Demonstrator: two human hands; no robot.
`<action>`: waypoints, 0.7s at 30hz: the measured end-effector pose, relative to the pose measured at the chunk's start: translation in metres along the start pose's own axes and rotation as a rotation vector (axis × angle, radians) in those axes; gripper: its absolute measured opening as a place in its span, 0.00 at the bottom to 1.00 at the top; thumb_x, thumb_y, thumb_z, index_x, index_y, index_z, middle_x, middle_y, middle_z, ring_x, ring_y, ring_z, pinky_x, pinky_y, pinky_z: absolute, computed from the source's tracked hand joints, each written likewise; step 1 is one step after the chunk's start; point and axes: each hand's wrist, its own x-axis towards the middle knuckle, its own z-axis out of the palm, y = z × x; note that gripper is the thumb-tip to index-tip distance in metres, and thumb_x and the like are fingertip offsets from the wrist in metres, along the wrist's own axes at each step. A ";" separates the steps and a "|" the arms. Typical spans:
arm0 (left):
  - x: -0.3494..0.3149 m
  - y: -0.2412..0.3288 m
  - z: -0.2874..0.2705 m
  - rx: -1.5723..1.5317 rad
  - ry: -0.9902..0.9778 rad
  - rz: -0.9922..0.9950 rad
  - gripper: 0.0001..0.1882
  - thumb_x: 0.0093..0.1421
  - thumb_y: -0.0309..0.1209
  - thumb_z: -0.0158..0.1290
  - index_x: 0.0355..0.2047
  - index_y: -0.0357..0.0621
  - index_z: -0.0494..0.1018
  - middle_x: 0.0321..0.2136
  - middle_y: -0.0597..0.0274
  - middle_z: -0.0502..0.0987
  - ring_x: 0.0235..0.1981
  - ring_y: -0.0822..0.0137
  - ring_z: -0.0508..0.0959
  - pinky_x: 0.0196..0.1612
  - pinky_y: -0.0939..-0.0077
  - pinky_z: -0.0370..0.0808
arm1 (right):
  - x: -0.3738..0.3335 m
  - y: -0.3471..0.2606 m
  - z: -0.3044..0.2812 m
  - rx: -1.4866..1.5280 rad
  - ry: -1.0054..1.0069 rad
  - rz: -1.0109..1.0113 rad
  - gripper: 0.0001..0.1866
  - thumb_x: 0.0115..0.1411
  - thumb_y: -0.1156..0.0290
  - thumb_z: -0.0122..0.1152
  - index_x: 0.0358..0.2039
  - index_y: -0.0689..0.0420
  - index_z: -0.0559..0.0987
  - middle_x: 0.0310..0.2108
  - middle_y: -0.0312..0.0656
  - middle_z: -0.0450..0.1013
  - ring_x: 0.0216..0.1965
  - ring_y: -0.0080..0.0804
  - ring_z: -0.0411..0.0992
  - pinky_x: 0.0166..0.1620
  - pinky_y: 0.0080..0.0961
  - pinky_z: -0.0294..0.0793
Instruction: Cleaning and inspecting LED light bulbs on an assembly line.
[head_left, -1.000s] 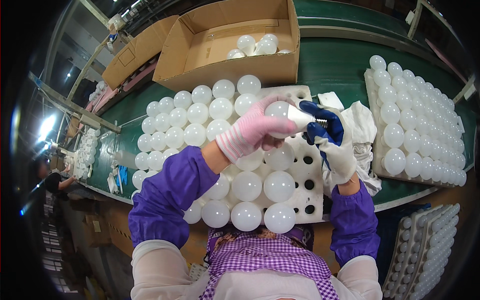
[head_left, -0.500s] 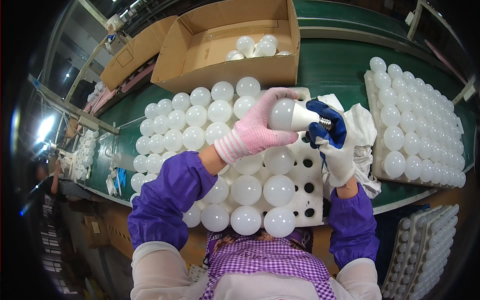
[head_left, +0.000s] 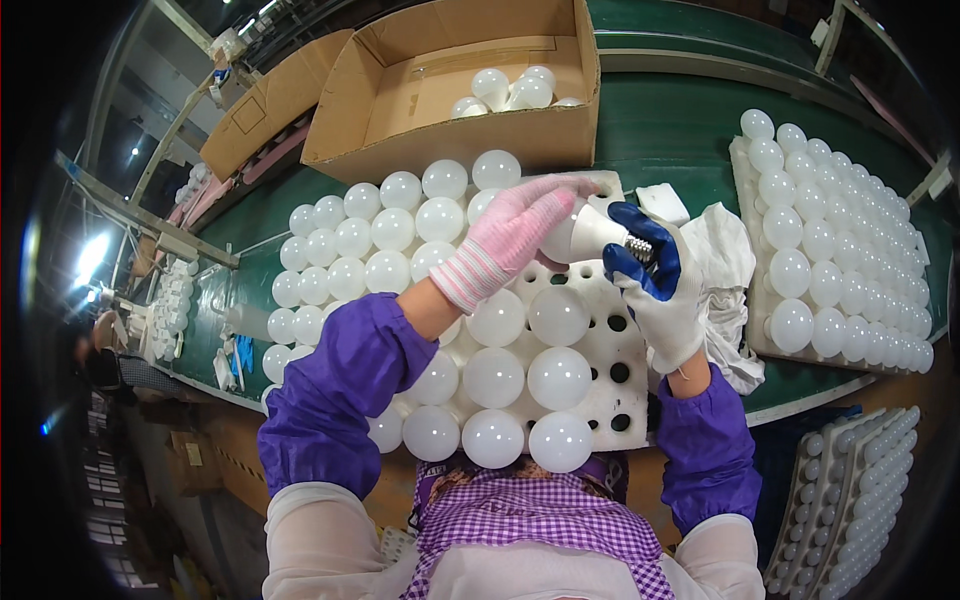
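Above the far right part of a white foam tray (head_left: 625, 345), I hold a light bulb (head_left: 592, 236) tilted, its screw base toward the right. My left hand (head_left: 520, 235), in a pink knitted glove, is closed round the white dome and hides most of it. The blue-coated fingers of my right hand (head_left: 660, 280), in a white glove, curl round the metal screw base, which shows between them. Rows of upright bulbs (head_left: 493, 378), domes up, fill much of the tray. Bare holes show along its right side.
An open cardboard box (head_left: 450, 140) with several bulbs stands behind the tray. White cloths (head_left: 725, 255) lie to the right, beside another full bulb tray (head_left: 755, 290). More loaded trays (head_left: 850, 500) stand lower right. A green bench (head_left: 670, 120) runs underneath.
My left hand has turned over the dome, covering more of it. The bulb has shifted slightly left and tilted, and my right fingers have moved a little left along with it.
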 end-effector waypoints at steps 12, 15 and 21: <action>-0.009 0.002 0.010 0.610 0.024 0.293 0.38 0.46 0.22 0.57 0.62 0.41 0.64 0.53 0.56 0.71 0.50 0.64 0.76 0.52 0.72 0.77 | -0.001 -0.007 -0.005 0.145 0.024 0.073 0.23 0.56 0.73 0.68 0.51 0.64 0.74 0.47 0.42 0.77 0.42 0.23 0.75 0.45 0.21 0.76; -0.011 0.003 0.012 0.809 0.057 0.457 0.36 0.46 0.22 0.56 0.59 0.42 0.66 0.52 0.54 0.72 0.51 0.61 0.76 0.50 0.72 0.78 | -0.003 -0.007 -0.006 0.148 0.014 0.057 0.23 0.57 0.73 0.68 0.51 0.64 0.74 0.47 0.41 0.77 0.41 0.22 0.75 0.45 0.20 0.75; -0.013 0.005 0.016 0.775 0.096 0.398 0.34 0.45 0.21 0.56 0.57 0.40 0.69 0.53 0.55 0.72 0.52 0.62 0.75 0.45 0.71 0.79 | -0.004 -0.006 -0.004 0.122 0.015 0.030 0.22 0.56 0.72 0.69 0.50 0.64 0.74 0.46 0.42 0.77 0.38 0.22 0.74 0.42 0.21 0.75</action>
